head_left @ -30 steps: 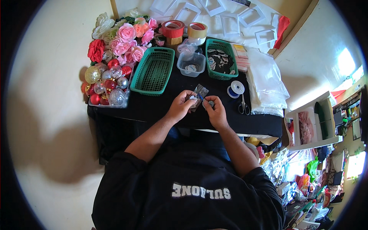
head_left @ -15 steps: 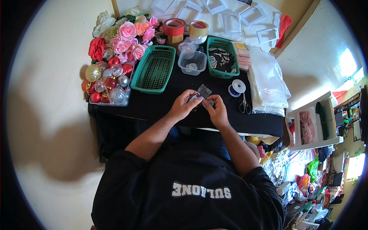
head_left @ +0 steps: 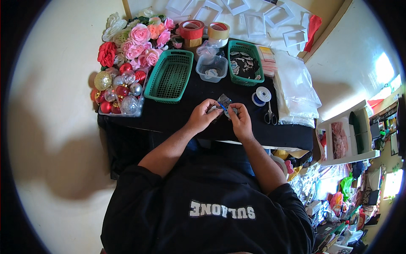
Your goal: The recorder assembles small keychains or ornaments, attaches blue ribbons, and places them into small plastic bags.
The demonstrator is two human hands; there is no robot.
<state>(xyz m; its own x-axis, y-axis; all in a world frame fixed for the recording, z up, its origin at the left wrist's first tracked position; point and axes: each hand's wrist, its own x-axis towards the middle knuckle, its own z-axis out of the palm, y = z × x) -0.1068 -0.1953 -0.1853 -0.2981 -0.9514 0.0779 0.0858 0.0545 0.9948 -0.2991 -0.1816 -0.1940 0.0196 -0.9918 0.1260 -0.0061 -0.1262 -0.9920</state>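
Pink, red and white artificial roses (head_left: pixel 137 40) crowd the upper left of the frame, above a clear container (head_left: pixel 136 112) of red, gold and silver baubles (head_left: pixel 122 91). Beside them on the black-covered desk (head_left: pixel 169 120) sits a green mesh basket (head_left: pixel 169 78). At centre, the left hand (head_left: pixel 202 115) has its grip clamped on a small clear packet (head_left: pixel 225 99), while the thumb and forefinger of the right hand (head_left: pixel 240 122) pinch together on a narrow blue strip (head_left: pixel 222 106) at the packet; the fingers partly hide both. Upper centre hold tape rolls (head_left: pixel 191 30) and a clear tub (head_left: pixel 218 78). Farther right stand a second green basket (head_left: pixel 247 82) bearing pale cut-outs, a blue-wound spool (head_left: pixel 263 94), scissors (head_left: pixel 270 116) and stacked clear plastic bags (head_left: pixel 296 91).
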